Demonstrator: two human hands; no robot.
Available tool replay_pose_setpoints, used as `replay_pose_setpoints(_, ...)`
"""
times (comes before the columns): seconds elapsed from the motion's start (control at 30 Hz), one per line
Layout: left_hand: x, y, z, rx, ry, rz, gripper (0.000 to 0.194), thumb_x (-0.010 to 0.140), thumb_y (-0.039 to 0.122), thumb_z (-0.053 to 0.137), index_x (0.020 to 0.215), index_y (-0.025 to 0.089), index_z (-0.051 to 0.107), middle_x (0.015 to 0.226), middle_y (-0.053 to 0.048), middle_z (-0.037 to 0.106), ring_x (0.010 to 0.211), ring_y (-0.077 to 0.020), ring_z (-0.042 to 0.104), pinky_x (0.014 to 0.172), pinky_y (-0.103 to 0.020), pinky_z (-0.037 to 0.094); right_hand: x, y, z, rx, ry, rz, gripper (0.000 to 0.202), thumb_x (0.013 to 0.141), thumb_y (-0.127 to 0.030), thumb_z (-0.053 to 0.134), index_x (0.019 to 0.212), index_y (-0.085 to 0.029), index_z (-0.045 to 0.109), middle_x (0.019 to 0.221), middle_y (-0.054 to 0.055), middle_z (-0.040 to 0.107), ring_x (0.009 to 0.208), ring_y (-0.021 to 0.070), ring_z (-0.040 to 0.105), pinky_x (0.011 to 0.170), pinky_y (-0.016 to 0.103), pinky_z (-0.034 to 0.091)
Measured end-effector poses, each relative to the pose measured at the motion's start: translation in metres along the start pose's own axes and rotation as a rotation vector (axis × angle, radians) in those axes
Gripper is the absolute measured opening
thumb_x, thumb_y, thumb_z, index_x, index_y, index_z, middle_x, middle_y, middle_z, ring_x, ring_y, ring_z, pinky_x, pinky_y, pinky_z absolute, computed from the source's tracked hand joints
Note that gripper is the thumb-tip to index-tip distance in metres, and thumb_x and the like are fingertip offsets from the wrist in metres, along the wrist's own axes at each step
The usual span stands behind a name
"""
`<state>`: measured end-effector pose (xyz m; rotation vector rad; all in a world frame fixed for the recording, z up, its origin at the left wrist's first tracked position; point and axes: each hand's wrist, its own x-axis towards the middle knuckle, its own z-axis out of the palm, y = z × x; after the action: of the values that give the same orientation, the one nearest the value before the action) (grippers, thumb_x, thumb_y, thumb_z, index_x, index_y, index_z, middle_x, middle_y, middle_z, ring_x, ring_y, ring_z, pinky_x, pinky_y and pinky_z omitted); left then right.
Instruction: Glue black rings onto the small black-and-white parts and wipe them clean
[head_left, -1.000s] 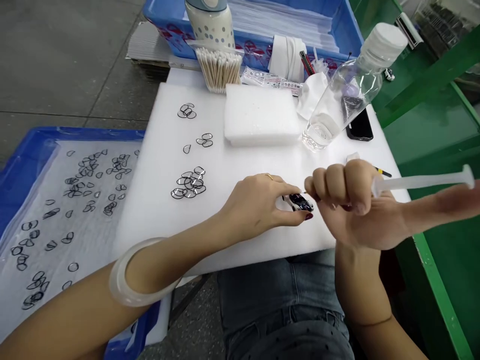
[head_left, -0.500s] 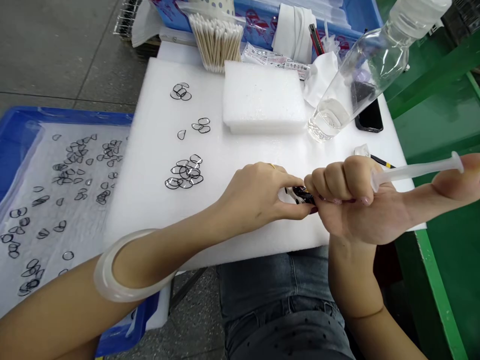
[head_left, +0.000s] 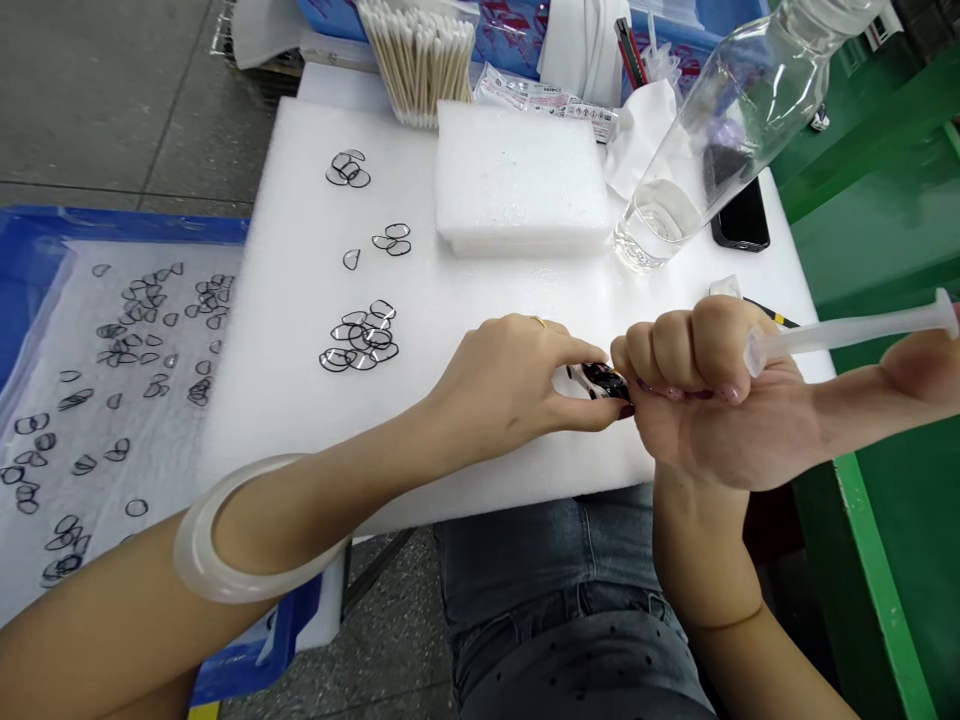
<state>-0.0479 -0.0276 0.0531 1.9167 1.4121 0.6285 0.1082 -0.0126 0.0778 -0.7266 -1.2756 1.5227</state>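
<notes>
My left hand (head_left: pixel 517 375) pinches a small, shiny black-and-silver piece (head_left: pixel 600 380) between thumb and fingertips; most of it is covered, so its kind cannot be told. Right beside it, my right hand (head_left: pixel 697 390) is closed in a fist around a translucent plastic syringe (head_left: pixel 855 335). The plunger sticks out to the right with my thumb against its end, while the barrel and tip are hidden in the fist. Left of my hands, thin black D-shaped rings (head_left: pixel 361 337) lie in small groups on the white foam-topped table (head_left: pixel 480 290).
A white foam block (head_left: pixel 523 180) lies beyond my hands. A clear bottle (head_left: pixel 720 130) with some liquid leans beside it, near a black phone (head_left: pixel 741 215). Cotton swabs (head_left: pixel 420 60) stand at the back. At left, a blue tray (head_left: pixel 187 230) holds many more rings.
The view has shifted slightly. Both hands keep their grips close together, and a little more of the black-and-silver piece shows between them.
</notes>
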Motion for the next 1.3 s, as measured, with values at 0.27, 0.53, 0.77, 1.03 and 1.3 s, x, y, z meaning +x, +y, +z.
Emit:
replay_pose_setpoints(0.27,-0.001,-0.001,0.001,0.004,0.015,0.009,0.028,0.078,0.052,0.07,0.084,0.027,0.079,0.07,0.001,0.07,0.07,-0.0185,0.061,0.071,-0.032,0.045,0.0,0.002,-0.001,0.016,-0.001,-0.027,0.069,0.078,-0.084,0.049,0.048,-0.023,0.033,0.048,-0.003,0.022,0.044,0.0117,0.026,0.041,0.03,0.025)
replay_pose_setpoints(0.53,-0.001,0.0,0.001,0.007,0.015,0.005,0.026,0.077,0.05,0.071,0.088,0.028,0.08,0.073,0.001,0.072,0.071,-0.0183,0.06,0.068,-0.031,0.043,-0.003,0.0,0.006,-0.02,0.077,-0.033,0.072,0.08,-0.086,0.04,0.049,-0.022,0.028,0.047,-0.003,0.017,0.043,0.0119,0.023,0.043,0.031,0.023)
replay_pose_setpoints(0.77,-0.001,0.0,0.002,0.041,0.037,0.026,0.026,0.079,0.051,0.069,0.088,0.029,0.08,0.071,0.001,0.072,0.07,-0.018,0.06,0.066,-0.031,0.042,-0.002,-0.004,0.009,-0.016,0.096,-0.029,0.075,0.076,-0.093,0.028,0.048,-0.023,0.028,0.046,-0.004,0.015,0.042,0.0116,0.023,0.044,0.03,0.023)
replay_pose_setpoints(1.03,-0.001,0.0,0.002,0.056,0.027,0.022,0.026,0.078,0.051,0.072,0.087,0.028,0.08,0.071,0.001,0.07,0.071,-0.0186,0.061,0.065,-0.032,0.042,-0.004,0.004,0.01,-0.019,0.108,-0.091,0.075,0.077,-0.092,0.032,0.048,-0.023,0.028,0.047,-0.003,0.016,0.042,0.0123,0.024,0.044,0.031,0.021)
replay_pose_setpoints(1.3,-0.005,0.002,0.004,0.182,-0.069,0.079,0.051,0.076,0.058,0.074,0.111,0.021,0.07,0.11,-0.006,0.071,0.094,-0.0259,0.065,0.076,-0.036,0.049,0.032,-0.02,0.006,-0.131,0.106,-0.382,0.069,0.079,-0.085,0.044,0.055,-0.023,0.027,0.056,-0.002,0.022,0.051,0.0154,0.034,0.053,0.034,0.034)
